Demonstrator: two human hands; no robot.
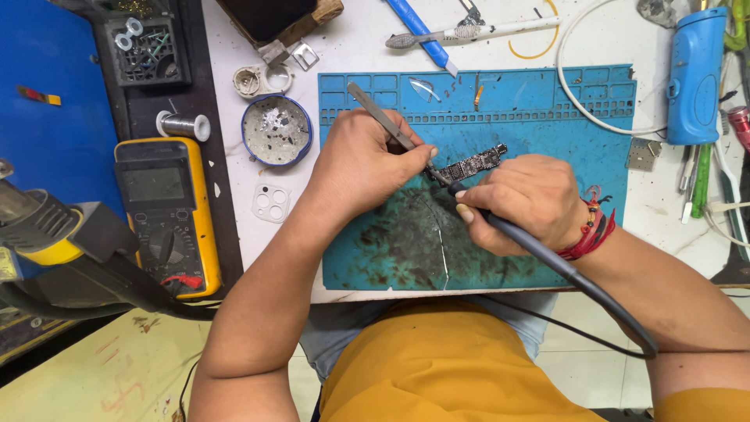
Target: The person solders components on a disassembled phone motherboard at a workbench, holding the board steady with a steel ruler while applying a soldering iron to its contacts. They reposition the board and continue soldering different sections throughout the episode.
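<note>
While your left hand (pixel 363 160) pinches a pair of metal tweezers (pixel 383 119), its fingers are closed around the shaft and the tips point down to the left end of a small dark circuit board (pixel 471 165). That board lies on the blue work mat (pixel 547 109), near the mat's middle, tilted so that its right end sits higher in the view than its left. Your right hand (pixel 525 202) is wrapped shut around the black handle of a soldering iron (pixel 539 252), and the iron's tip meets the board just beside the tweezer tips. Its cable runs back along your forearm and off past the table edge. You wear a red thread bracelet (pixel 594 232) on that wrist.

Much of the mat's lower half is stained dark with residue. To the left of the mat, on the white table (pixel 351 43), stands a round tin (pixel 276 130) with a blue rim, and below it lies a small white camera frame (pixel 270 202). Further left rests a yellow multimeter (pixel 166 216), with a spool of solder wire (pixel 183 125) just above it. A toothbrush (pixel 469 33) lies above the mat, and a blue device (pixel 695 76) stands at its right edge.
</note>
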